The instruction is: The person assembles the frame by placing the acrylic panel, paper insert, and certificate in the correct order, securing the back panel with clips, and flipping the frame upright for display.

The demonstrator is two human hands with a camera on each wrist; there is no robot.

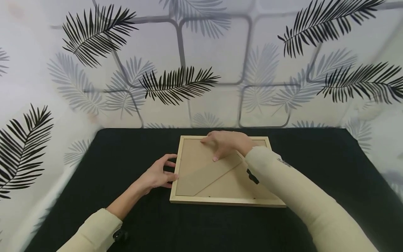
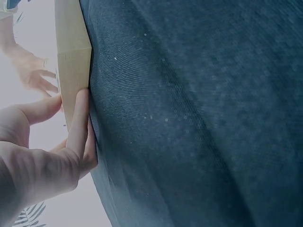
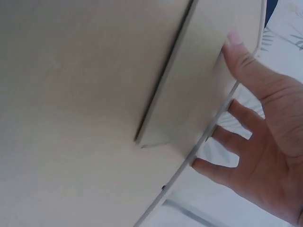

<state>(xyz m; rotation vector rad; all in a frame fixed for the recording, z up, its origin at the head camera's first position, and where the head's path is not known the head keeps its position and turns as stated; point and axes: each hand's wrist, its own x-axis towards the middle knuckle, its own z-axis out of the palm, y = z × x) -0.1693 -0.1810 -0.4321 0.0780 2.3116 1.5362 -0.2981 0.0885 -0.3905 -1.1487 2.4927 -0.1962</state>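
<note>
A light wooden picture frame point(image 1: 226, 202) lies back side up on the black cloth. Across its brown backing board point(image 1: 242, 185) runs a flat diagonal stand flap point(image 1: 204, 178), also seen close up in the right wrist view point(image 3: 182, 90). My left hand point(image 1: 157, 174) grips the frame's left side, thumb on the upper face and fingers along the outer edge. In the left wrist view those fingers point(image 2: 81, 113) press the pale wood. Reaching over the board, my right hand point(image 1: 228, 141) holds the far side, thumb point(image 3: 244, 61) on the board by the flap, fingertips at the edge.
Black cloth point(image 1: 141, 224) covers the table around the frame. Behind and at the sides hangs pale fabric point(image 1: 214, 49) with a leaf pattern. A small black piece point(image 1: 253, 176) shows beside the right sleeve.
</note>
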